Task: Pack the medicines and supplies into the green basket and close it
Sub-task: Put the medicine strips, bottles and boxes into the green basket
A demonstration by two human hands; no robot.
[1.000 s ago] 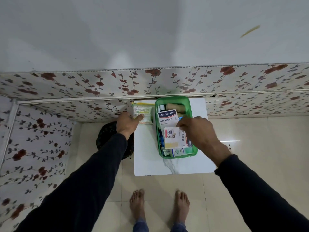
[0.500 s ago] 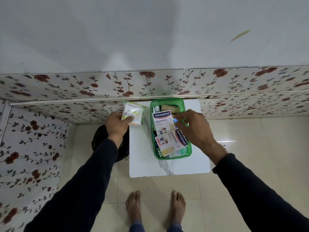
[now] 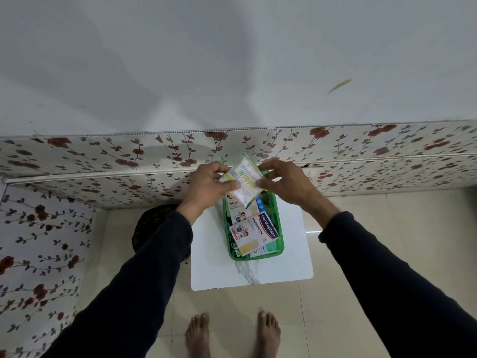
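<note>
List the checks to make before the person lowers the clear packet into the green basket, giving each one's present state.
1. Clear plastic packet with green and yellow print gripped by left hand and right hand: ok.
2. Packet over green plastic basket: ok.
3. Basket on white marble-look table: ok.
4. Room beside Hansaplast plaster box: cannot tell.
5. Lid available: cannot tell.

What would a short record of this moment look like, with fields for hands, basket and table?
left hand: grips the white and green packet by its left side
right hand: fingers pinch the packet's right edge
packet: held in the air above the far end of the green basket
basket: open, filled with plaster boxes and other supplies
table: white, basket on it
lid: none visible
</note>
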